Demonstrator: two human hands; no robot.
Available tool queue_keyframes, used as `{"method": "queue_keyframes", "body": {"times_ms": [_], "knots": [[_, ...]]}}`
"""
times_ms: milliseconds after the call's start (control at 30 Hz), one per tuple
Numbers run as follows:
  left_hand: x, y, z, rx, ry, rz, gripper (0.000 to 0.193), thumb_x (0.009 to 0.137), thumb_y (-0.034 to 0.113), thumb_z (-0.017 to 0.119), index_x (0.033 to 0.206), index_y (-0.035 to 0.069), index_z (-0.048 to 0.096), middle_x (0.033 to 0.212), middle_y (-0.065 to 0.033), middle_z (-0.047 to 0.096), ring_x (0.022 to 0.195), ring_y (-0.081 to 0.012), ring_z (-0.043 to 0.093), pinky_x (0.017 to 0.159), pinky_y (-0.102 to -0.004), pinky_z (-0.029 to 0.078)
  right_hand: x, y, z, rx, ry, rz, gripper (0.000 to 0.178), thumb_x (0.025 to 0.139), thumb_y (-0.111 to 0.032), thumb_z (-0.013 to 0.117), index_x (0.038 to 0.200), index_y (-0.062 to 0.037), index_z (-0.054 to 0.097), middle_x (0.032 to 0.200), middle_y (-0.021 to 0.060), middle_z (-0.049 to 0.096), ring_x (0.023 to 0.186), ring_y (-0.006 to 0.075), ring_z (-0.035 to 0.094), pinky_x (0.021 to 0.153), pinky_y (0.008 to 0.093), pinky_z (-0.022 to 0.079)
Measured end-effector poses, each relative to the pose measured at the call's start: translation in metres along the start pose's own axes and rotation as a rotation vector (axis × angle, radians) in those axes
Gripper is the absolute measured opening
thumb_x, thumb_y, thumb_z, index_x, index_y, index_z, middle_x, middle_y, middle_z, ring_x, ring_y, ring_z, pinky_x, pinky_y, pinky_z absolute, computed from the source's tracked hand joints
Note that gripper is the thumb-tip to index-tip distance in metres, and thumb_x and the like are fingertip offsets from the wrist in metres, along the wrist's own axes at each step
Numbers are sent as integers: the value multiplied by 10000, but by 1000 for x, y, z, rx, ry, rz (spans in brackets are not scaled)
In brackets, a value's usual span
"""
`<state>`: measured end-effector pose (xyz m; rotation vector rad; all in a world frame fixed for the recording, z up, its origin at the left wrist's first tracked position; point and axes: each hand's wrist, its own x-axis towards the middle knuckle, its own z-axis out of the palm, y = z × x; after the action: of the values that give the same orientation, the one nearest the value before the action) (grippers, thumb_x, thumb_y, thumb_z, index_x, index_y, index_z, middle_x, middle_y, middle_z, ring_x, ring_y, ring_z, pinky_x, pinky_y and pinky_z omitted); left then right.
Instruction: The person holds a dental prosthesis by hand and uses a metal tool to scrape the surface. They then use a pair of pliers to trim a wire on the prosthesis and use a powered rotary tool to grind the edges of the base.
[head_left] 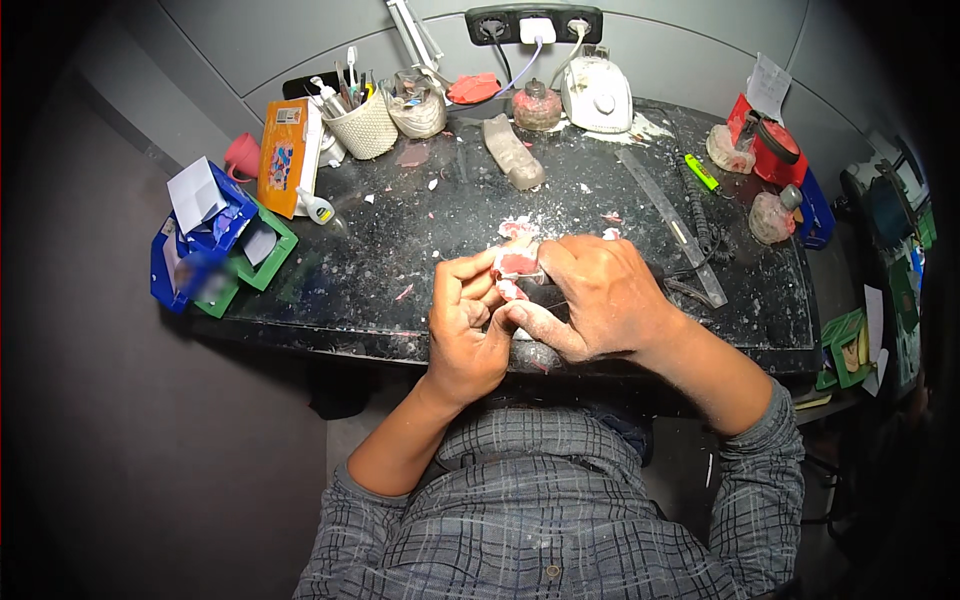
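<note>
Pinching the pink-and-white dental piece [517, 266] between 2 grips, left hand [465, 325] and right hand [600, 300] meet above the bench [380, 260] front edge (right fingers overlapping it, nearer).

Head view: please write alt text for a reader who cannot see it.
Both hands, left hand and right hand, hold a small pink and white piece above a dusty black worktable. Behind stand a white cup of tools, an orange box and a clear ruler.
</note>
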<state>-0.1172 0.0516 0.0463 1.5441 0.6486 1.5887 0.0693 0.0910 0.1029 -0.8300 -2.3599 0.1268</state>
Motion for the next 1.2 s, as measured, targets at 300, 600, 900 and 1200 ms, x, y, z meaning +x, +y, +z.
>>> {"method": "queue_keyframes", "body": {"times_ms": [300,600,900,1200], "knots": [[0,1,-3,-46,-55,-20,574,1012,-33,621,1479,-39,287,1469,-258,514,1307,-263,589,1062,-352,503,0,0,1,10,23,-2,569,871,-572,705,974,-14,668,777,179,675,724,379,708,653,480,567],[1,0,-8,-89,-114,25,601,1019,-3,630,1504,-10,275,1511,-269,482,1352,-286,559,1101,-386,499,5,0,-15,76,36,-14,494,817,-506,781,840,-31,650,711,160,651,655,372,687,614,459,561],[1,-4,-8,10,-75,126,576,986,-58,650,1434,13,294,1519,-303,450,1344,-289,563,1080,-385,516,5,0,-14,294,-1,26,374,825,-362,801,814,-16,659,649,152,628,588,347,666,566,432,526],[6,1,-3,-51,-40,107,506,968,-117,615,1375,-18,331,1444,-296,505,1312,-293,593,1114,-417,493,5,1,-11,521,-9,133,121,806,-90,743,842,5,676,614,156,618,536,273,665,546,367,512]]}}
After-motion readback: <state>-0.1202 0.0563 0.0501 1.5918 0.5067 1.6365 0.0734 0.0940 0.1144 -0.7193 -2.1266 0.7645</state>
